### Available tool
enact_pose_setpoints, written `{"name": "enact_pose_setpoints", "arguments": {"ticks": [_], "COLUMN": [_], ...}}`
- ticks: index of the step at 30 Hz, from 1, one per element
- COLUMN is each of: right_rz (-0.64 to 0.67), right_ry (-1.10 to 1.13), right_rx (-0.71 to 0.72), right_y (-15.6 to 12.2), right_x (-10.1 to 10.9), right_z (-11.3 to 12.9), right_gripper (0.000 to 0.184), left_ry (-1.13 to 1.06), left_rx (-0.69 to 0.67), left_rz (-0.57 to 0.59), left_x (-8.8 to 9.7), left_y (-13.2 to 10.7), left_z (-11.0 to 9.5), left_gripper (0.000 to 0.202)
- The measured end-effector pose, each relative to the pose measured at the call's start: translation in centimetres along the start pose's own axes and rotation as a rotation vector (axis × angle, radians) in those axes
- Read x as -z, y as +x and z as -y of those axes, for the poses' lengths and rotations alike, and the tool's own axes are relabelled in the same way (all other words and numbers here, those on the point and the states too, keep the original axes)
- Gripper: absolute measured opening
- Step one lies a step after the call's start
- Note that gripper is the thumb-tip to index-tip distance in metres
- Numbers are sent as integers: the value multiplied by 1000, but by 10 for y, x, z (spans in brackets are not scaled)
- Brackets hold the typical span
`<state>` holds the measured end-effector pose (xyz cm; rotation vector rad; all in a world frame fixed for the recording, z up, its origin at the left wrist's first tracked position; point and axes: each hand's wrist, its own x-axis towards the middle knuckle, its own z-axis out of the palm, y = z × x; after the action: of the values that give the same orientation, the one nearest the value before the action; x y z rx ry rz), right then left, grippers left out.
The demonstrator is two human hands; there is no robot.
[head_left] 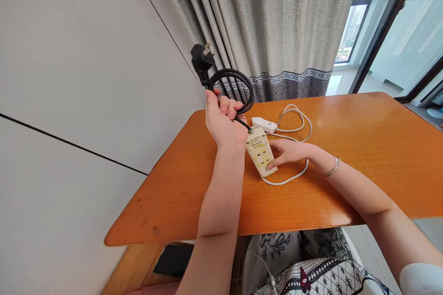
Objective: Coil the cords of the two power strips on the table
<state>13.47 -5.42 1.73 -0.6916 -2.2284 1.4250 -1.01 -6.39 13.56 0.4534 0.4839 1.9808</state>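
My left hand (223,120) is raised above the table and grips a coiled black power cable (235,87), whose black plug (201,61) sticks up above my fist. The cable runs down into a cream power strip (260,153) lying on the orange wooden table (363,147). My right hand (287,153) rests on the strip's right side, fingers pressing it to the tabletop. A bracelet sits on my right wrist.
A white adapter (264,124) with a looping white cord (297,124) lies just behind the strip. A grey wall is at the left, grey curtains (277,23) behind the table, a window at the right. A dark phone (174,259) lies below the table edge.
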Motion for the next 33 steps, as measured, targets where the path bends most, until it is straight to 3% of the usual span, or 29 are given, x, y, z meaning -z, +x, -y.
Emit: {"name": "enact_pose_setpoints", "arguments": {"ticks": [3,6,10,14,18,22,24,27,33], "right_rz": [4,-105,-402,-678,-812,-944,-988,-1013,-1031], "right_ry": [-167,-446,-772,-889,-765,-463,-341,-202,-48], "right_rx": [-72,-135,-97,36,304,485,503,504,464], "right_y": [-4,-17,-46,-73,-84,-76,-68,-56,-40], "right_x": [8,25,47,52,46,47,51,58,57], "right_z": [7,24,52,80,96,87,77,60,47], "right_gripper": [46,36,36,40,36,67,78,80,85], "left_ry": [63,124,142,267,403,435,431,417,394], "left_rx": [-59,-128,-184,-147,-20,188,275,379,496], "left_rz": [-14,-19,-16,65,199,321,367,421,419], "left_x": [6,12,11,8,11,12,11,9,8], "left_y": [10,19,21,17,13,4,-1,-8,-13], "left_z": [-2,-4,0,10,20,26,29,33,40], "left_gripper": [33,31,32,29,28,30,30,30,33]}}
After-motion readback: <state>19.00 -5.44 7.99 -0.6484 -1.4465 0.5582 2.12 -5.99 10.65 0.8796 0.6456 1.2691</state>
